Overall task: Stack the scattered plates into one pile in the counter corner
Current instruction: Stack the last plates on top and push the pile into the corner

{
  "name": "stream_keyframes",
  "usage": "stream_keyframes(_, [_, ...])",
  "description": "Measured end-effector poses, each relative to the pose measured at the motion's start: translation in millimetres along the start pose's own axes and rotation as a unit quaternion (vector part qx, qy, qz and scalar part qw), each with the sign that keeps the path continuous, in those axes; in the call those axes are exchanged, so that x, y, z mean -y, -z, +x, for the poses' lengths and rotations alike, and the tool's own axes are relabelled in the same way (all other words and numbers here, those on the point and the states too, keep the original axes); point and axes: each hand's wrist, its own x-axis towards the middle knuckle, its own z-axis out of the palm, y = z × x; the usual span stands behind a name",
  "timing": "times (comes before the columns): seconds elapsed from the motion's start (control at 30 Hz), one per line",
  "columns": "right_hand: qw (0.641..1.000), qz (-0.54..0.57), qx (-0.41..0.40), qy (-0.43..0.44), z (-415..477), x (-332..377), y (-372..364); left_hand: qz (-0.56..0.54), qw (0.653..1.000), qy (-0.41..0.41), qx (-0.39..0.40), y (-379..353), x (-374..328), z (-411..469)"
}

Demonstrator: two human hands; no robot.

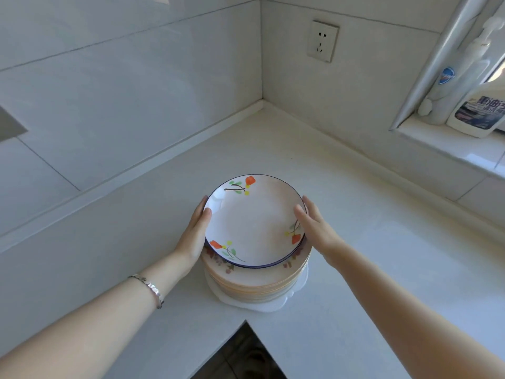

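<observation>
A pile of several plates stands on the white counter, short of the inner corner. Its top plate is white with a dark blue rim and orange flowers. Below it are peach-rimmed plates, and a wider white plate lies at the bottom. My left hand grips the left rim of the top plate, thumb on the rim. My right hand holds the right rim, thumb resting inside the plate. A silver bracelet is on my left wrist.
Tiled walls meet at the counter corner behind the pile. A wall socket is on the right wall. Two cleaner bottles stand on a window ledge at the right. The counter's inner edge and dark floor are below.
</observation>
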Motion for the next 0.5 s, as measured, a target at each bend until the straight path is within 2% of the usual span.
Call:
stream_keyframes(0.1, [0.981, 0.164, -0.003, -0.104, -3.7, -30.2, 7.4, -0.087, 0.990, 0.111, -0.003, 4.3, 10.8, -4.6])
stream_keyframes(0.23, [0.945, 0.218, -0.011, -0.244, -6.5, -76.0, 9.0, -0.113, 0.961, 0.249, -0.046, 1.1, 30.8, -7.3])
stream_keyframes(0.33, [0.940, 0.222, 0.022, -0.259, -8.8, -94.4, 3.4, -0.129, 0.939, 0.319, -0.020, 5.2, 43.9, -8.9])
stream_keyframes(0.4, [0.944, 0.210, 0.023, -0.253, -10.1, -98.4, -0.4, -0.167, 0.929, 0.330, 0.015, 11.6, 51.1, -5.2])
stream_keyframes(0.5, [0.935, 0.238, 0.005, -0.264, -13.3, -98.4, -6.3, -0.160, 0.924, 0.346, 0.025, 22.7, 54.8, 0.6])
